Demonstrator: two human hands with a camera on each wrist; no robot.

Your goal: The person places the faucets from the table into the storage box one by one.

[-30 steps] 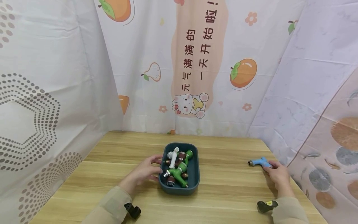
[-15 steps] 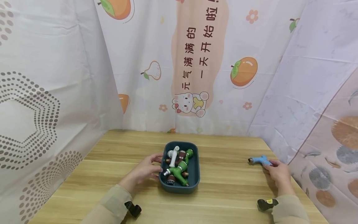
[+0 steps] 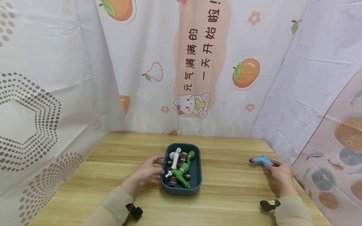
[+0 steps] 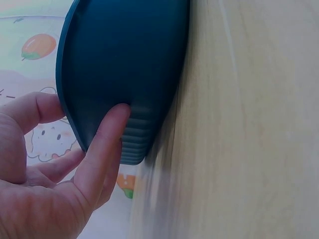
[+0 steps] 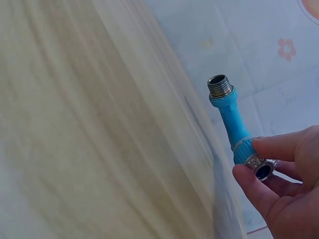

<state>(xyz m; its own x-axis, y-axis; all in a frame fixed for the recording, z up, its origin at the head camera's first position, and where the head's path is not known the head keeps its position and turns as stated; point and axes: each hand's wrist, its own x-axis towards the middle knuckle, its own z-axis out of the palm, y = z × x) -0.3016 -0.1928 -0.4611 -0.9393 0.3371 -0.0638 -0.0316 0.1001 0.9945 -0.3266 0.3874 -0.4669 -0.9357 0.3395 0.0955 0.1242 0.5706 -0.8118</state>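
Note:
At the right side of the table, my right hand (image 3: 281, 172) pinches a blue faucet (image 3: 263, 159) by its collar. In the right wrist view, the thumb and fingers hold the blue faucet (image 5: 232, 122) near a metal ring, with its threaded metal end pointing away. My left hand (image 3: 146, 172) rests against the left side of a dark teal bin (image 3: 198, 175). Its fingers touch the outer wall and rim of the bin (image 4: 124, 55) in the left wrist view. Inside lie a green faucet (image 3: 178, 173), a white faucet (image 3: 176, 158), and several more green and brown ones.
The wooden table (image 3: 226, 185) stretches between the bin and the blue faucet. A printed curtain (image 3: 152, 103) hangs behind the table, and more curtains close in both sides.
The blue faucet has turned slightly in my right hand, its threaded end shifting a little up and left. My left hand and the bin stay in place.

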